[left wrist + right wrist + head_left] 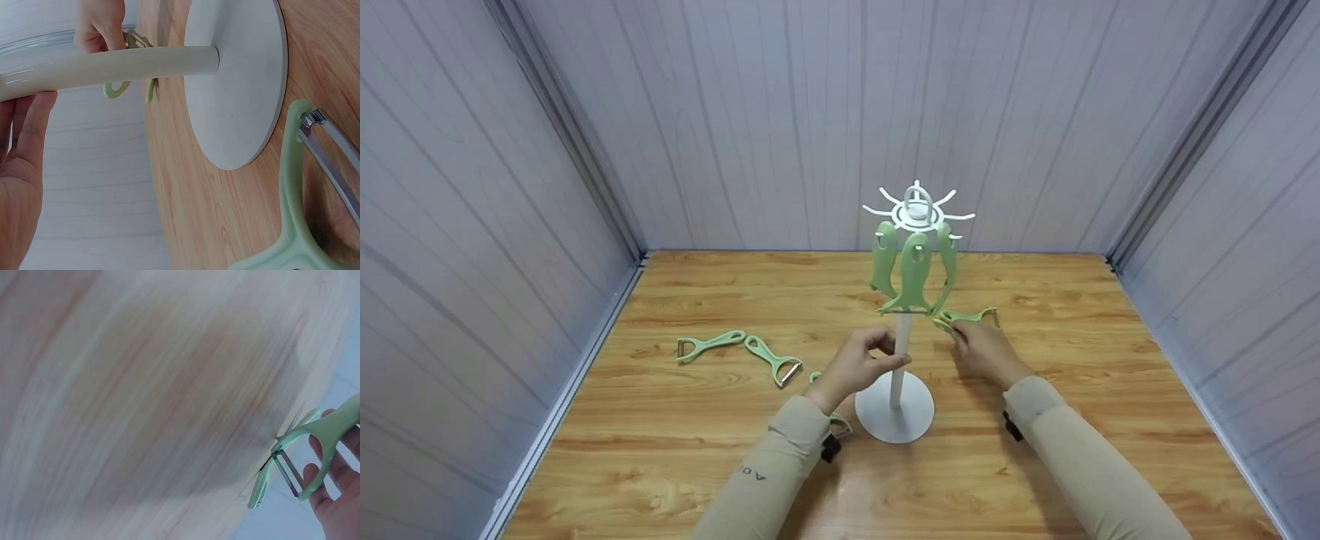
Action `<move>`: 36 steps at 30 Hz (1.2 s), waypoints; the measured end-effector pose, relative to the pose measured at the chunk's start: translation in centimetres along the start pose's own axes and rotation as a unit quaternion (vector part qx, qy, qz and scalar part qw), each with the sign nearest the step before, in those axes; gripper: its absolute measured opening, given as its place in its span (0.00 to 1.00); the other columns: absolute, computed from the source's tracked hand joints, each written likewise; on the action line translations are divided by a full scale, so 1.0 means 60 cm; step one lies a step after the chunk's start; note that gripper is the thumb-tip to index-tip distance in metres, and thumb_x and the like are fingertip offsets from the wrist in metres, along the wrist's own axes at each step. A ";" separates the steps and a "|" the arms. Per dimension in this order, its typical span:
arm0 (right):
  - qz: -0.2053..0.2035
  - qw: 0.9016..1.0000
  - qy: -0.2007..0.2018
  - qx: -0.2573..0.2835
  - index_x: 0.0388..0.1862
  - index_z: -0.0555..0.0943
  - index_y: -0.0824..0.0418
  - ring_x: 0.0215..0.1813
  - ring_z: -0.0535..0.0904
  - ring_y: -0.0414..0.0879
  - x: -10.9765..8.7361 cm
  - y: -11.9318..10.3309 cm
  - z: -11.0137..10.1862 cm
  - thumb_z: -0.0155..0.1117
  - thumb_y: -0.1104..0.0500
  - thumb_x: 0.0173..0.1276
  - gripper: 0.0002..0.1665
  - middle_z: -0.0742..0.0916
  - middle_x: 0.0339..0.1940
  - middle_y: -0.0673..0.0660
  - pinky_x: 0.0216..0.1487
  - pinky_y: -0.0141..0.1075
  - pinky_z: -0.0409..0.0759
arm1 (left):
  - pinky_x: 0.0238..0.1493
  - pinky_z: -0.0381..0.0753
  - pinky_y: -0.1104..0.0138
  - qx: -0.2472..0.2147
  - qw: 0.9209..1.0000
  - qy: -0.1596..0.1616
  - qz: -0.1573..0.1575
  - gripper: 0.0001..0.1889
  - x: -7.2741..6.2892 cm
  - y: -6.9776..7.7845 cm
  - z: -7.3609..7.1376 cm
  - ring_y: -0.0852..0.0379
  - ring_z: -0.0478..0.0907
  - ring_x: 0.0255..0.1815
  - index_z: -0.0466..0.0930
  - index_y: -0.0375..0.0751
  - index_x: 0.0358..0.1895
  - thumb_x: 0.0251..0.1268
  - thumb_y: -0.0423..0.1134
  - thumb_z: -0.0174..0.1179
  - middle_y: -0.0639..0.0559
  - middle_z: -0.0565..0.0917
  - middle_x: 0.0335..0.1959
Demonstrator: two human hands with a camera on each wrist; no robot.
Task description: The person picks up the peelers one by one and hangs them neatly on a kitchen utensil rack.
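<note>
A white rotating hook stand [916,215] rises from a round base [894,420], with three green peelers [915,274] hanging from its near hooks. My left hand [859,364] holds the stand's pole [135,64] between thumb and fingers, below the hanging peelers. To the right of the pole, my right hand [988,351] grips a green peeler [329,436], its metal blade showing in the right wrist view. Another green peeler [259,490] is just behind it, close to the table. Part of the gripped peeler is hidden by my right hand in the head view.
Left of the stand, two green peelers [711,345] [774,361] lie on the wooden table [697,442]. A further peeler [289,197] lies beside the base, partly under my left forearm. Pale panel walls [780,127] enclose the table at the back and sides.
</note>
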State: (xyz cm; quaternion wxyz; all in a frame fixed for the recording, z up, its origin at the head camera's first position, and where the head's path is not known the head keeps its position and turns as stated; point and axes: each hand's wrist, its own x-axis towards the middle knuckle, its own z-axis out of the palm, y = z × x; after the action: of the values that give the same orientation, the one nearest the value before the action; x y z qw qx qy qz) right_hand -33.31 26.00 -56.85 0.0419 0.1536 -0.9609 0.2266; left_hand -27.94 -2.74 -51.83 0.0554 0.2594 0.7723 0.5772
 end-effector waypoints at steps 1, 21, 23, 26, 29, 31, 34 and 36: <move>-0.001 1.000 0.002 0.004 0.54 0.86 0.66 0.42 0.87 0.56 0.000 -0.001 -0.001 0.55 0.60 0.88 0.14 0.91 0.43 0.62 0.46 0.55 0.83 | 0.57 0.85 0.54 0.000 1.000 0.001 0.002 0.06 0.000 0.000 0.000 0.61 0.84 0.44 0.88 0.40 0.46 0.74 0.38 0.72 0.48 0.89 0.42; 0.008 0.993 0.037 0.114 0.52 0.80 0.66 0.38 0.79 0.51 -0.014 -0.006 -0.025 0.49 0.61 0.89 0.12 0.87 0.43 0.66 0.42 0.47 0.77 | 0.56 0.85 0.56 0.002 1.000 0.004 0.005 0.07 0.001 -0.001 0.001 0.61 0.83 0.44 0.87 0.38 0.45 0.73 0.38 0.73 0.49 0.89 0.40; 0.012 0.991 0.033 0.126 0.54 0.79 0.67 0.37 0.78 0.50 -0.016 -0.005 -0.026 0.49 0.60 0.90 0.13 0.87 0.43 0.66 0.41 0.46 0.77 | 0.55 0.85 0.56 0.001 1.000 0.004 0.005 0.07 0.001 -0.002 0.001 0.61 0.83 0.44 0.87 0.38 0.45 0.73 0.38 0.73 0.49 0.89 0.40; 0.016 0.990 0.028 0.139 0.56 0.79 0.66 0.34 0.76 0.48 -0.019 -0.005 -0.027 0.47 0.60 0.90 0.14 0.86 0.42 0.66 0.38 0.42 0.75 | 0.55 0.85 0.56 0.000 1.000 0.004 0.003 0.08 0.000 -0.002 0.001 0.62 0.83 0.44 0.87 0.38 0.45 0.72 0.38 0.74 0.50 0.89 0.40; 0.016 0.989 0.028 0.144 0.57 0.78 0.67 0.34 0.75 0.47 -0.020 -0.006 -0.030 0.47 0.62 0.89 0.13 0.85 0.42 0.66 0.36 0.40 0.74 | 0.57 0.85 0.54 -0.001 1.000 0.005 0.006 0.08 -0.001 -0.003 0.001 0.61 0.83 0.44 0.87 0.38 0.45 0.72 0.37 0.74 0.49 0.89 0.40; 0.019 0.988 0.028 0.148 0.58 0.77 0.68 0.34 0.76 0.48 -0.021 -0.007 -0.033 0.47 0.63 0.89 0.13 0.85 0.42 0.65 0.36 0.41 0.74 | 0.57 0.85 0.52 0.000 1.000 0.006 0.006 0.07 0.000 -0.003 0.002 0.61 0.83 0.44 0.87 0.38 0.44 0.72 0.37 0.73 0.49 0.89 0.40; 0.020 0.988 0.026 0.150 0.63 0.76 0.69 0.42 0.81 0.53 -0.022 -0.010 -0.037 0.50 0.64 0.88 0.14 0.86 0.48 0.66 0.42 0.45 0.78 | 0.58 0.85 0.51 -0.001 1.000 0.007 0.004 0.07 0.000 -0.002 0.002 0.61 0.83 0.44 0.87 0.38 0.44 0.73 0.37 0.73 0.49 0.89 0.40; 0.022 0.987 0.026 0.156 0.65 0.75 0.70 0.49 0.84 0.58 -0.023 -0.012 -0.040 0.53 0.65 0.86 0.15 0.87 0.53 0.68 0.48 0.50 0.81 | 0.58 0.85 0.51 -0.001 1.000 0.007 0.000 0.07 0.000 -0.002 0.001 0.61 0.83 0.44 0.87 0.38 0.44 0.72 0.37 0.73 0.50 0.89 0.40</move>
State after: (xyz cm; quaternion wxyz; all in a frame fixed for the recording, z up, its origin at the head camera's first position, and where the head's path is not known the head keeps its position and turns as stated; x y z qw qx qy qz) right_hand -31.76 26.82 -54.59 0.0375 0.1313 -0.9155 0.3785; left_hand -27.92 -2.70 -51.96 0.0503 0.2552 0.7719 0.5801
